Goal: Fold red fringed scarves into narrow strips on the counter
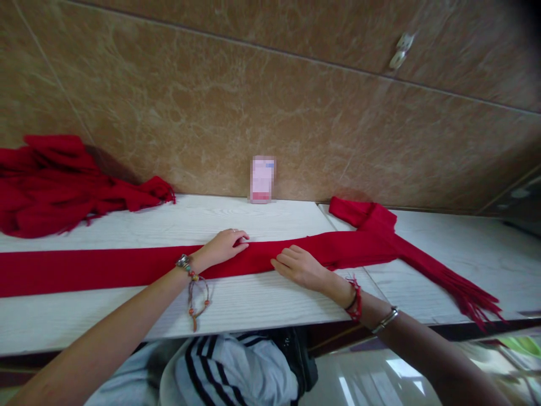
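Note:
A long red scarf [105,269] lies stretched flat across the white counter, its right part folded over and ending in a fringe. My left hand [222,248] rests over the scarf near its upper edge, thumb and fingers apart and slightly bent. To the right, my right hand [301,267] is at the scarf's lower edge, fingers curled together on the cloth; the thumb is hidden. A beaded bracelet hangs from my left wrist. Red string and a silver bangle circle the right wrist and forearm.
A heap of red fringed cloth [54,186] sits at the back left against the brown marbled wall [203,113]. A small blurred pink-and-white packet [262,179] leans on the wall. The white counter [279,307] has its front edge close to my lap. A hook [400,51] is on the wall.

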`<state>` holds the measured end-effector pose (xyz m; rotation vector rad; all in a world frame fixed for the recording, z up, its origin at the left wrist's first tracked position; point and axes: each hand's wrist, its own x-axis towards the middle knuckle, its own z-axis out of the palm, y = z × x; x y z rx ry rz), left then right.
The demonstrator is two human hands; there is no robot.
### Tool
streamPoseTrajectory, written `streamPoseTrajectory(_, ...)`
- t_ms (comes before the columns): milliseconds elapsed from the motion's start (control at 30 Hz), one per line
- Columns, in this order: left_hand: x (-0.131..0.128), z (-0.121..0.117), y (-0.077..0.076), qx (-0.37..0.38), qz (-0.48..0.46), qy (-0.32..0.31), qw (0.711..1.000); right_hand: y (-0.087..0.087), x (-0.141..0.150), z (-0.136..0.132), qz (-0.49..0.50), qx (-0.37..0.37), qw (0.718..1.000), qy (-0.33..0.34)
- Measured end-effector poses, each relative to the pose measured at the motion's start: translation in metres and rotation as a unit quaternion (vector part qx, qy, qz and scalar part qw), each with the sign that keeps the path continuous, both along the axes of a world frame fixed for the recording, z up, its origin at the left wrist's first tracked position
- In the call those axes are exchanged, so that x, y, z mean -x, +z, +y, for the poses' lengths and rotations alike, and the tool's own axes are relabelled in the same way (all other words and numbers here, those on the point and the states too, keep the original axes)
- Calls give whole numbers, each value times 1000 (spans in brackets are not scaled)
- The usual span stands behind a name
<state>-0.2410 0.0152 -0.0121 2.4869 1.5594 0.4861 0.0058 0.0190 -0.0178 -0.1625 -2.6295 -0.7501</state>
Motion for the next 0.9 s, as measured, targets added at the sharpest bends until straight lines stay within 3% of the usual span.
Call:
streamPoseTrajectory(133,-1,13,13,90,26,-24,995,-1,1,0,-4,-13,1000,4)
streamPoseTrajectory(300,-11,43,29,226,50,-82,969,0,13,-7,-12,-20,1000,-18)
streamPoseTrajectory(533,-25,54,30,248,17,-97,964,0,38,-19,-1,-3,997,-78)
streamPoseTrajectory(900,-6,56,31,304,-21,-95,948,0,46,-26,7,13,993,-117)
